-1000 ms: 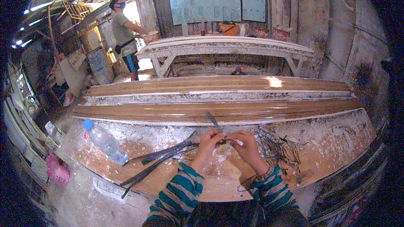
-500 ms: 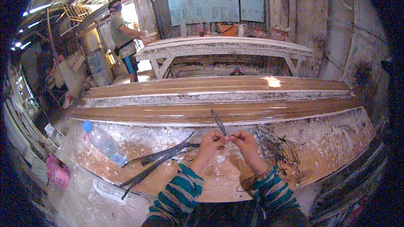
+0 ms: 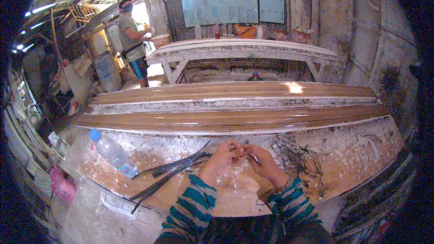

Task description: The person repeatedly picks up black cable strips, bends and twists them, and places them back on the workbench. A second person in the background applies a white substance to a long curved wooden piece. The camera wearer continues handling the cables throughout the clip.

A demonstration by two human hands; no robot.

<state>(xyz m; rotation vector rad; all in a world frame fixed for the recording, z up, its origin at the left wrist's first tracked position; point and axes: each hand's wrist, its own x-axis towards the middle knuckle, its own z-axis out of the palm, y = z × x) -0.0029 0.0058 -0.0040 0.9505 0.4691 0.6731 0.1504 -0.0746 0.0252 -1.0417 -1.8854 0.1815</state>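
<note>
Above the middle of a paint-spattered wooden board (image 3: 230, 201), my left hand (image 3: 222, 157) and my right hand (image 3: 263, 162) meet fingertip to fingertip. Both are closed in a pinch; whatever sits between the fingers is too small and hidden to name. Long black flat strips (image 3: 169, 168) lie on the board left of my left hand. Beside my right hand spreads a loose tangle of thin black strands (image 3: 296, 158).
A clear plastic bottle with a blue cap (image 3: 110, 151) lies at the left. Beyond the board run two long glossy brown lengths (image 3: 203, 122). Further back are a whitish bench (image 3: 244, 54), an orange container (image 3: 245, 31) and a standing person (image 3: 132, 40). A pink container (image 3: 62, 184) is lower left.
The dark, narrow pointed piece that stuck up from my fingertips no longer shows. My right hand has turned inward over the left fingertips. The person at the back has raised a hand slightly.
</note>
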